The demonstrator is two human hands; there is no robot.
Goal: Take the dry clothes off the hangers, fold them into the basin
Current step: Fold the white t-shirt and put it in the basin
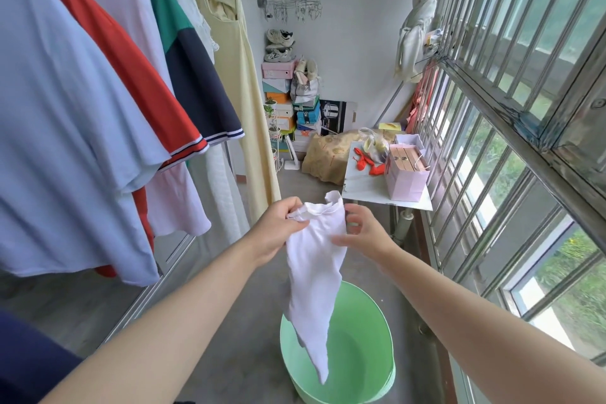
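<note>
White garment [314, 259], off its hanger, at the folding stage.
Held up in the air over green basin [367, 338] on the floor, lower tip dangling above the basin's left half, not resting in it. Pinched at the bunched collar edge by left hand [278, 229]; brushed along the right edge by right hand [364, 233], half open, nothing gripped. Judged step: squaring up before the first fold. Needed next: a firm right-hand hold on the opposite shoulder, then halving and lowering into the basin. Around: light blue shirt [65, 141], red shirt [131, 75] and cream dress [236, 92] hung at left, not yet taken down; small table [370, 187] with pink bag [406, 180] beyond; window bars [492, 108] at right. Nothing between garment and basin.
</note>
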